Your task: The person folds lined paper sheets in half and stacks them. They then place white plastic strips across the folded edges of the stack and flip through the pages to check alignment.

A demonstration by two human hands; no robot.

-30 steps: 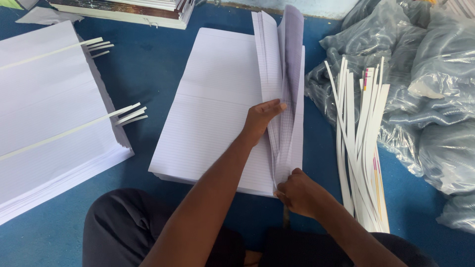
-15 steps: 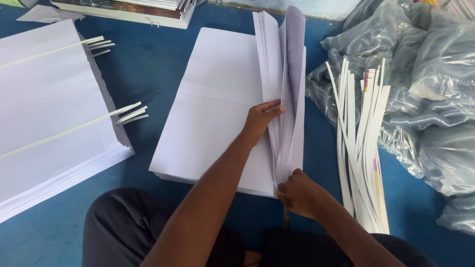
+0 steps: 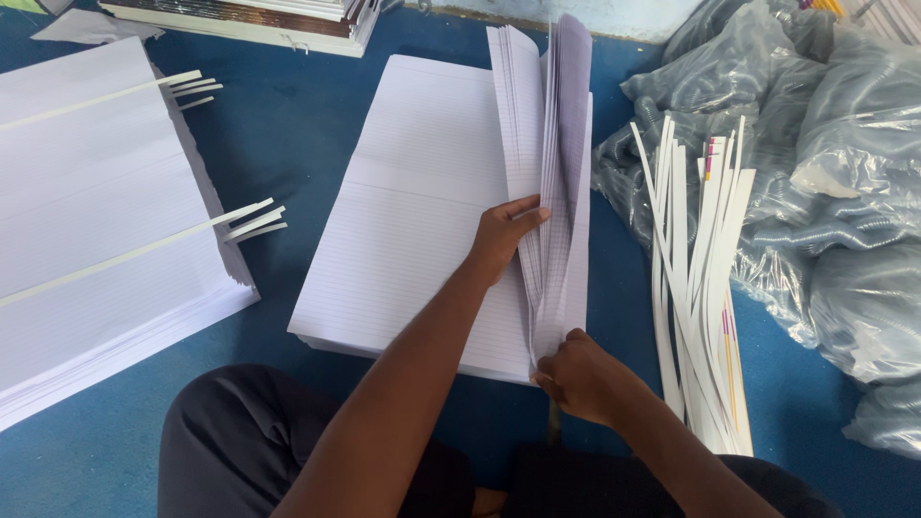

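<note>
A stack of white ruled paper sheets (image 3: 413, 211) lies on the blue floor in front of me. Along its right side several sheets (image 3: 547, 144) stand up on edge, fanned apart. My left hand (image 3: 504, 240) reaches into this fan, thumb on one side and fingers tucked between the lifted sheets. My right hand (image 3: 576, 374) pinches the near bottom corner of the same lifted sheets at the stack's front edge.
A second, larger paper stack (image 3: 96, 221) with thin white strips across it lies at left. A bundle of long white strips (image 3: 700, 288) rests at right beside clear plastic bags (image 3: 835, 192). Bound booklets (image 3: 240, 19) sit at the far edge. My dark-clothed knees (image 3: 249, 451) are below.
Almost nothing differs. My left hand's fingers have shifted slightly among the lifted sheets; my right hand keeps its pinch on the corner.
</note>
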